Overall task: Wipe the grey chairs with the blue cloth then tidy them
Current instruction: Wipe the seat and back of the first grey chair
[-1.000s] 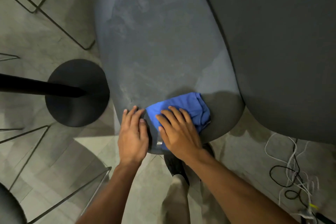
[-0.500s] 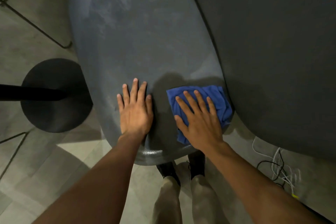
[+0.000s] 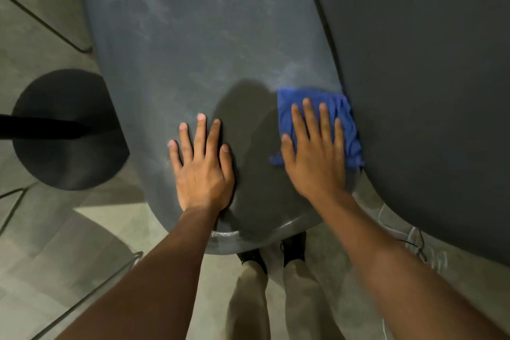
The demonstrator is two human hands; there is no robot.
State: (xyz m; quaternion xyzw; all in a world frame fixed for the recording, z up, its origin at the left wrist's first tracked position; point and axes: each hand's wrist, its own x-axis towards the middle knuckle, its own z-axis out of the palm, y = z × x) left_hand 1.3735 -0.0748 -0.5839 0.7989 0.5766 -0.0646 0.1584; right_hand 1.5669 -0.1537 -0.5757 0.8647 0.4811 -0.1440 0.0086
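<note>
Since half a second back, the blue cloth (image 3: 342,116) has slid further toward 3 o'clock and now sits right against the dark surface (image 3: 427,77) on that side. Right hand (image 3: 314,152) lies flat on top of the cloth, fingers straight and spread, pressing it onto the grey chair (image 3: 198,50) seat. Left hand (image 3: 202,168) is also flat and spread, palm down on the bare seat at about 7 o'clock from the cloth, well apart from it, holding nothing. The seat looks streaky and smeared up toward 12 o'clock.

Off at 9 o'clock there's a round black base (image 3: 66,132) on the tiled floor (image 3: 41,243), with a dark pole coming in from the edge. Some cables (image 3: 419,246) are on the floor at 4 o'clock. Person's shoes (image 3: 294,246) poke out under the seat edge at 6 o'clock.

No containers anywhere, and I can't make out any labels or writing.
</note>
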